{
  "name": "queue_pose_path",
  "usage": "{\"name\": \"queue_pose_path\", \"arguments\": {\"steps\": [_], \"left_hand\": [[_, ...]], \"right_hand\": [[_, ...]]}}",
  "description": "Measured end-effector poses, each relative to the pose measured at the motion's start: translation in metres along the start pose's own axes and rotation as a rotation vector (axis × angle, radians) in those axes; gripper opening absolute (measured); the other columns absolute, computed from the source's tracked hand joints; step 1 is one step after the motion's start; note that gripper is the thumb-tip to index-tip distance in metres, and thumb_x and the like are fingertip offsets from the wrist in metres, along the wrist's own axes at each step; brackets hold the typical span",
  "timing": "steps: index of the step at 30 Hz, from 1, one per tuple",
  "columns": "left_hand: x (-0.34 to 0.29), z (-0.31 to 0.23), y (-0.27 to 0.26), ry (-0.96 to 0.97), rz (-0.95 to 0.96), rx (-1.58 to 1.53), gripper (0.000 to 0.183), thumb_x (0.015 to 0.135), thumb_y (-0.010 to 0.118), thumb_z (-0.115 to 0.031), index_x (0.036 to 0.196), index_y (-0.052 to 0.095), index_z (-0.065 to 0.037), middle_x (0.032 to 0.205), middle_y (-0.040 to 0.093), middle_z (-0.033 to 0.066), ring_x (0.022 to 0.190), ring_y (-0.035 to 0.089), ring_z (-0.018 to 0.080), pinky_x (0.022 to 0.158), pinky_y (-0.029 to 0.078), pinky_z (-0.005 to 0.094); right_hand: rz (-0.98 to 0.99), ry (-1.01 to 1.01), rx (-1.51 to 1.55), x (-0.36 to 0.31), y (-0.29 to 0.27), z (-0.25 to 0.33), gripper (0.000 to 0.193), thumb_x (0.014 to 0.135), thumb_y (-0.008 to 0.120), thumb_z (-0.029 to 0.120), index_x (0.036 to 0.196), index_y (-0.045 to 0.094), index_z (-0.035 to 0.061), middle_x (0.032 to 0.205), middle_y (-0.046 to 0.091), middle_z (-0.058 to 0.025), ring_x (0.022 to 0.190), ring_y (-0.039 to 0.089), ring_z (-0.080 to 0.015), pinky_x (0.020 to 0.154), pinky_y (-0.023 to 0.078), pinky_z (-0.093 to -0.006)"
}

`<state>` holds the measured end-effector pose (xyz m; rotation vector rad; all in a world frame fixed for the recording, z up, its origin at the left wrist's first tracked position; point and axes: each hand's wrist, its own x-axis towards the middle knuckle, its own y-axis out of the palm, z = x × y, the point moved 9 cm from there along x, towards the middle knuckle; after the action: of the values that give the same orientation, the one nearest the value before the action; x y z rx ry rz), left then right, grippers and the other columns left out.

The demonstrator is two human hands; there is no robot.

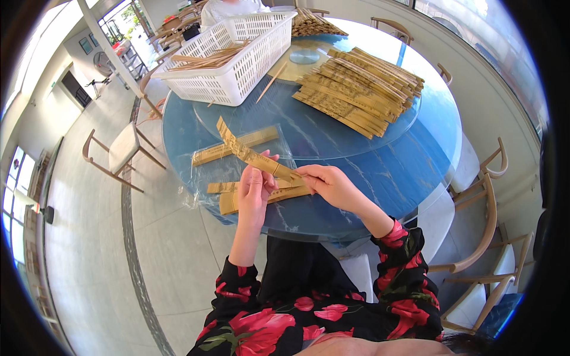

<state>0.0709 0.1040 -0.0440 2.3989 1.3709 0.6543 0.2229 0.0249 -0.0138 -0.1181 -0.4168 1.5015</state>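
A left hand (pixel 254 185) grips a patterned tan strip (pixel 246 153) by its middle while the right hand (pixel 328 180) pinches its right end, above the near edge of a round blue table (pixel 380 190). Loose strips (pixel 228 205) lie below; toward the far edge sit a strip pile (pixel 362 92) and a white basket (pixel 237 83) holding wooden sticks (pixel 215 57).

Above the near edge of the round blue table (pixel 389 178), the left hand (pixel 254 188) holds a patterned gold strip (pixel 252 156) whose end the right hand (pixel 330 185) pinches. At the far left edge stands a white basket (pixel 196 86) of thin sticks (pixel 211 58).
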Motion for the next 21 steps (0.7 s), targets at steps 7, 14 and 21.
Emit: {"name": "queue_pose_path", "arguments": {"steps": [7, 14, 21], "left_hand": [[-0.012, -0.002, 0.011, -0.087, -0.002, 0.128, 0.04, 0.11, 0.049, -0.03, 0.123, 0.068, 0.003, 0.109, 0.073, 0.0079, 0.074, 0.055, 0.0041, 0.068, 0.047, 0.0207], [-0.019, -0.006, -0.016, -0.035, -0.111, 0.159, 0.036, 0.108, 0.053, -0.028, 0.113, 0.073, 0.002, 0.106, 0.076, 0.0093, 0.069, 0.057, 0.0038, 0.06, 0.048, 0.0188], [-0.021, -0.014, -0.04, 0.052, -0.271, 0.201, 0.03, 0.108, 0.056, -0.026, 0.091, 0.068, -0.003, 0.082, 0.065, 0.0012, 0.063, 0.049, 0.0046, 0.056, 0.038, 0.0201]], "right_hand": [[0.029, 0.29, 0.701, -0.018, 0.039, -0.013, 0.02, 0.106, 0.053, 0.014, 0.124, 0.051, 0.003, 0.08, 0.057, -0.0029, 0.063, 0.042, -0.0053, 0.052, 0.031, -0.0214], [0.045, 0.317, 0.531, -0.048, 0.051, -0.013, 0.028, 0.107, 0.052, 0.014, 0.133, 0.05, 0.0026, 0.084, 0.062, -0.003, 0.067, 0.052, -0.005, 0.056, 0.039, -0.0192], [0.052, 0.283, 0.118, -0.114, 0.042, -0.012, 0.018, 0.106, 0.052, 0.014, 0.104, 0.064, 0.0012, 0.068, 0.056, -0.0028, 0.061, 0.053, -0.0104, 0.058, 0.042, -0.0273]]}}
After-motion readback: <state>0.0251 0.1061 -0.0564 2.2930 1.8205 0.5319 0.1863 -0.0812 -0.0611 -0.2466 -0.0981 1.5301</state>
